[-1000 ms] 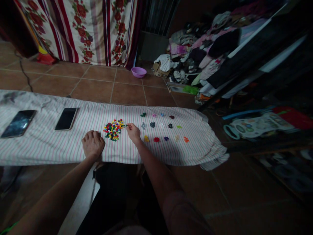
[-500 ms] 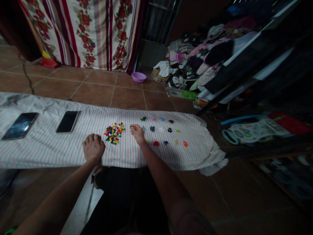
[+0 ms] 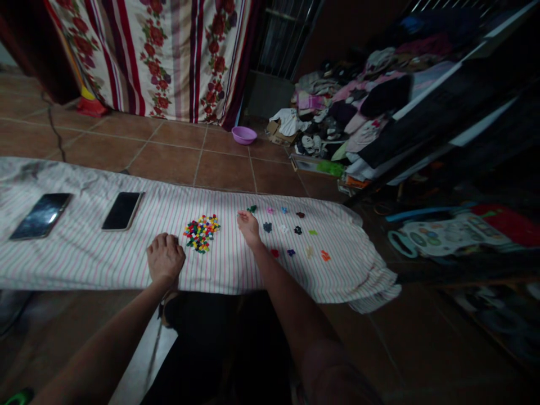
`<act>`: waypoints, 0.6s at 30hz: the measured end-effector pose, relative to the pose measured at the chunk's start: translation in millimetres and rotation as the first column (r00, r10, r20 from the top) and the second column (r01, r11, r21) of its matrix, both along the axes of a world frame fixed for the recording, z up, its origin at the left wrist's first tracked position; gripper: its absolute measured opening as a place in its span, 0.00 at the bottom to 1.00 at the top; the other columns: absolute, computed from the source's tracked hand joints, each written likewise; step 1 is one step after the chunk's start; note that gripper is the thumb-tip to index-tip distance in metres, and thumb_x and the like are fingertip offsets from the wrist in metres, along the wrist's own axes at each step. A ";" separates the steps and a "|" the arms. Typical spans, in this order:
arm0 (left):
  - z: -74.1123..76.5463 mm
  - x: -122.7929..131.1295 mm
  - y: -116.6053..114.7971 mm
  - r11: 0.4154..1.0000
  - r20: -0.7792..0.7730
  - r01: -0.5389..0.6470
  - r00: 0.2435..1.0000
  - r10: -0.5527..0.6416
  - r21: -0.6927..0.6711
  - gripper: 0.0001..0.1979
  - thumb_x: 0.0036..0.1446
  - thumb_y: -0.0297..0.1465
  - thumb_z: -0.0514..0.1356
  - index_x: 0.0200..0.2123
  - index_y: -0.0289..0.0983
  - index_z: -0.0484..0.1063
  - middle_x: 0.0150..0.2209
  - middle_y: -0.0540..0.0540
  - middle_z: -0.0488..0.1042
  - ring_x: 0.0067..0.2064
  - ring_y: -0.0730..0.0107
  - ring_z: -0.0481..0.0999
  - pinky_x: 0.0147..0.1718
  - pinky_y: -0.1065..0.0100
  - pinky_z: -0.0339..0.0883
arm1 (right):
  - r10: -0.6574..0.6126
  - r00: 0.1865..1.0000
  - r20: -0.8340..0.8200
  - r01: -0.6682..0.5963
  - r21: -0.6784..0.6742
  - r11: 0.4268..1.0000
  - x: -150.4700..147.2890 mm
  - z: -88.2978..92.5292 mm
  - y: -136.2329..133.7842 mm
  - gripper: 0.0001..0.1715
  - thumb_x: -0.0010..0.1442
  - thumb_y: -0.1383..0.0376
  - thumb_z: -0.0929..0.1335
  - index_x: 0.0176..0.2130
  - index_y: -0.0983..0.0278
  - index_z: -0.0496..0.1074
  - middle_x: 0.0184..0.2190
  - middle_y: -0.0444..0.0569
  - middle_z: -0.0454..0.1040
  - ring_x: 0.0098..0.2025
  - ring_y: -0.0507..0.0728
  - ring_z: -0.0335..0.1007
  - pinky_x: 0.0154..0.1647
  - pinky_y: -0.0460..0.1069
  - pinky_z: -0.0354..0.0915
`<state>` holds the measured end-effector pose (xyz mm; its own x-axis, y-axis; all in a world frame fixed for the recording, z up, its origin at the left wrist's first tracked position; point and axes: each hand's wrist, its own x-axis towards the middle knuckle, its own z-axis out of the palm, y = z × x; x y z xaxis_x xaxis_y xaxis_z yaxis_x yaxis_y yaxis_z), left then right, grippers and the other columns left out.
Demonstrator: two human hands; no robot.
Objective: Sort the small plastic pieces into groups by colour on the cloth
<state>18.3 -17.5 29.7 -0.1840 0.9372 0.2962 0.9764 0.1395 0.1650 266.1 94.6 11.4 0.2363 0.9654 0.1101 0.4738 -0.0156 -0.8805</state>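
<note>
My right hand (image 3: 248, 229) is over the striped cloth, its thumb and fingertips pinched. The tiny piece in the pinch is barely visible now; it looked dark green a moment ago. Just beyond the fingertips lies a small group of dark green pieces (image 3: 252, 208). Flat on the cloth, fingers a little apart, rests my left hand (image 3: 166, 260). Beside it is a mixed heap of small coloured pieces (image 3: 201, 233). Right of my right hand, pieces lie in single-colour groups, among them grey (image 3: 267, 227), black (image 3: 297, 230) and orange (image 3: 325, 255). My right hand and forearm hide part of these rows.
Two phones, one (image 3: 41, 216) farther left and one (image 3: 122, 211) nearer, lie on the striped cloth (image 3: 93, 253). Beyond the long table are a purple basin (image 3: 243, 135) on the tiled floor, a floral curtain (image 3: 177, 62) and a heap of clothes (image 3: 337, 107).
My right hand has moved slightly right, nearer the dark green group, still pinched. My left hand stays in place on the cloth. The whole view has shifted a little.
</note>
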 end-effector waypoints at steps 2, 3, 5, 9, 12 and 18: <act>0.3 0.2 0.3 1.000 -0.008 -0.001 1.000 0.001 0.003 0.12 0.59 0.32 0.48 0.41 0.35 0.67 0.46 0.38 0.69 0.49 0.53 0.66 0.44 0.57 0.56 | -0.026 0.999 0.034 0.027 -0.005 1.000 11.7 3.2 7.3 0.14 0.54 0.64 0.63 0.40 0.61 0.73 0.31 0.43 0.76 0.31 0.51 0.73 0.30 0.44 0.67; 0.6 0.4 0.4 1.000 -0.014 -0.005 1.000 0.005 0.005 0.12 0.59 0.32 0.48 0.42 0.35 0.67 0.47 0.38 0.69 0.49 0.53 0.66 0.44 0.57 0.56 | -0.046 0.998 0.049 0.046 -0.010 0.999 18.0 4.9 11.1 0.14 0.54 0.65 0.63 0.39 0.61 0.73 0.30 0.43 0.76 0.31 0.51 0.73 0.31 0.44 0.67; 1.2 0.9 0.4 1.000 -0.026 -0.009 1.000 0.010 0.005 0.12 0.59 0.32 0.48 0.41 0.35 0.67 0.46 0.39 0.69 0.49 0.53 0.66 0.44 0.57 0.56 | -0.079 0.991 0.109 0.081 -0.008 0.997 30.5 8.4 18.6 0.13 0.53 0.67 0.63 0.38 0.60 0.74 0.30 0.43 0.76 0.32 0.52 0.73 0.33 0.45 0.67; 2.6 1.7 0.0 1.000 -0.040 -0.008 0.999 0.008 0.004 0.11 0.59 0.32 0.49 0.41 0.36 0.67 0.46 0.39 0.69 0.48 0.53 0.66 0.43 0.57 0.56 | -0.088 0.964 0.251 0.083 0.031 0.996 51.6 14.9 31.8 0.14 0.53 0.71 0.63 0.36 0.61 0.75 0.32 0.44 0.76 0.35 0.52 0.73 0.38 0.46 0.67; 3.1 1.9 -0.2 1.000 -0.047 -0.008 0.999 0.008 0.001 0.12 0.59 0.32 0.49 0.42 0.35 0.67 0.47 0.39 0.69 0.48 0.53 0.66 0.43 0.57 0.56 | -0.076 0.923 0.376 0.059 0.058 0.997 61.1 20.1 39.2 0.16 0.54 0.73 0.62 0.36 0.62 0.76 0.34 0.46 0.77 0.37 0.53 0.73 0.42 0.47 0.66; -0.5 1.2 1.3 1.000 -0.033 -0.016 0.999 0.017 0.006 0.12 0.58 0.32 0.50 0.42 0.35 0.67 0.49 0.38 0.69 0.50 0.53 0.66 0.44 0.57 0.56 | -0.005 0.830 0.557 -0.005 0.017 1.000 65.8 27.4 49.6 0.17 0.57 0.74 0.61 0.38 0.63 0.77 0.39 0.49 0.77 0.43 0.55 0.72 0.47 0.47 0.64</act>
